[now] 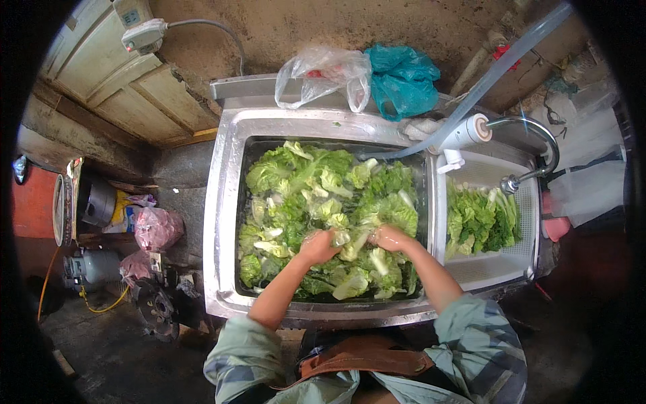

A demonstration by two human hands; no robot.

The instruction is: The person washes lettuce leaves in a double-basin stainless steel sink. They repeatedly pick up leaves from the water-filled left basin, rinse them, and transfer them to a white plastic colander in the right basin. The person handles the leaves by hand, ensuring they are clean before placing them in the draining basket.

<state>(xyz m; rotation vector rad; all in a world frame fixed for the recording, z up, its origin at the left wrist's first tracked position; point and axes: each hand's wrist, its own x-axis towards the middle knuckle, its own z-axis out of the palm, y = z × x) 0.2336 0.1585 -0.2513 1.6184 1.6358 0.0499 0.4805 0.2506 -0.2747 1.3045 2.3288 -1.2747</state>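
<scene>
Leafy greens [328, 209], likely lettuce or cabbage leaves, float loose in the water of a stainless steel sink [219, 212]. My left hand [320, 246] is curled among them near the front middle, with a pale leaf piece [341, 238] against its fingers. To its right, my right hand [391, 237] is wet and bent down into the leaves, close to a pale stalk [356, 245]. Leaves and water partly hide the fingertips of both hands, so their grip is unclear. A clear hose [388, 154] runs down into the water at the back right.
Right of the basin, a white perforated basket [522, 202] holds more greens [479, 219], under a curved metal faucet [550, 136] with a white cylindrical unit [464, 134]. Clear [323, 76] and teal [404, 78] plastic bags lie on the back ledge. A gas cylinder [96, 267] stands left.
</scene>
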